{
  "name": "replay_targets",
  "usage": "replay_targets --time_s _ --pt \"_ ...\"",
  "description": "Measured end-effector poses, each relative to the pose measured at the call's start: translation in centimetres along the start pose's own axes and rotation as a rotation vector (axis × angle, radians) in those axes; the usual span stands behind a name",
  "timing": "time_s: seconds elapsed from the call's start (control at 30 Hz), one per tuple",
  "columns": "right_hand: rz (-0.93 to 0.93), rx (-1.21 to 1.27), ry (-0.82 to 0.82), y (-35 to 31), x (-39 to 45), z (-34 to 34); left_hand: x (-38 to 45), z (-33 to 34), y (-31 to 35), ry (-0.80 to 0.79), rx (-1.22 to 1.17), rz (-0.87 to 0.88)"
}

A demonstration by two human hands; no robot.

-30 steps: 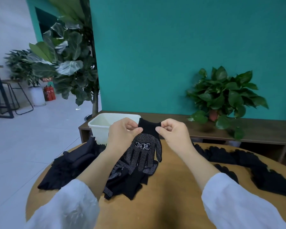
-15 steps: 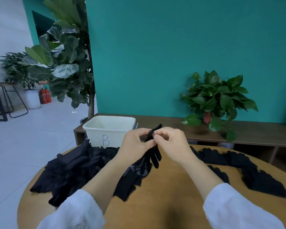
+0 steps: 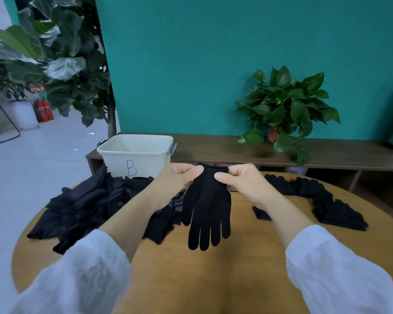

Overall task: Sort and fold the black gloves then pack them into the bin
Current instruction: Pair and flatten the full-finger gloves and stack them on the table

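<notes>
A black glove (image 3: 208,207) hangs above the round wooden table (image 3: 213,279), cuff up and fingers pointing down. My left hand (image 3: 176,177) pinches the left corner of its cuff and my right hand (image 3: 242,180) pinches the right corner. A loose heap of black gloves (image 3: 86,205) lies on the table's left side, some showing white grip dots. Another row of black gloves (image 3: 327,200) lies at the right. The white bin (image 3: 135,155), marked with a blue "B", stands at the table's far left edge, behind the heap.
A low wooden bench (image 3: 225,150) runs along the teal wall behind the table, with a potted plant (image 3: 284,109) on it. A tall leafy plant (image 3: 61,64) stands at the back left beside open tiled floor.
The glove was bunched between my hands half a second ago; now it hangs spread out with its plain side towards me. The view has moved closer and dipped down.
</notes>
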State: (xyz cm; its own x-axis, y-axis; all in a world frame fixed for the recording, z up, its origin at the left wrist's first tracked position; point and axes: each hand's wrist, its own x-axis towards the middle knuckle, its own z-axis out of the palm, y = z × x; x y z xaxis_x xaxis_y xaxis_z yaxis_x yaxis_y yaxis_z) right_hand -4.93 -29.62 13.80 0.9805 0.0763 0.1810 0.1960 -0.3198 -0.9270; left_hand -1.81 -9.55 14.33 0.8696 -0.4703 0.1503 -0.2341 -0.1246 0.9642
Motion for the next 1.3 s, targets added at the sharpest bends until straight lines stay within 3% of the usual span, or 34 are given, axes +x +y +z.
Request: replay_targets --time_s 0.43,0.77,1.1,1.17,1.3 --pt "0.100 0.063 0.047 4.6 1.3 -3.4 4.6 2.2 -3.8 -0.056 0.015 -0.112" --pt "0.028 0.077 0.168 6.3 5.7 -6.8 11.3 3.0 -5.4 0.059 -0.095 -0.011" --pt "0.255 -0.117 -0.052 13.0 -5.0 -2.4 1.7 6.4 -12.8 -0.117 0.157 -0.117" --pt "0.228 -0.232 -0.036 14.2 -7.4 -1.2 -1.0 7.2 -14.1 -0.160 0.229 -0.119" --pt "0.040 -0.527 -0.058 15.3 -11.0 0.8 -4.6 7.9 -16.7 -0.221 0.421 0.080"
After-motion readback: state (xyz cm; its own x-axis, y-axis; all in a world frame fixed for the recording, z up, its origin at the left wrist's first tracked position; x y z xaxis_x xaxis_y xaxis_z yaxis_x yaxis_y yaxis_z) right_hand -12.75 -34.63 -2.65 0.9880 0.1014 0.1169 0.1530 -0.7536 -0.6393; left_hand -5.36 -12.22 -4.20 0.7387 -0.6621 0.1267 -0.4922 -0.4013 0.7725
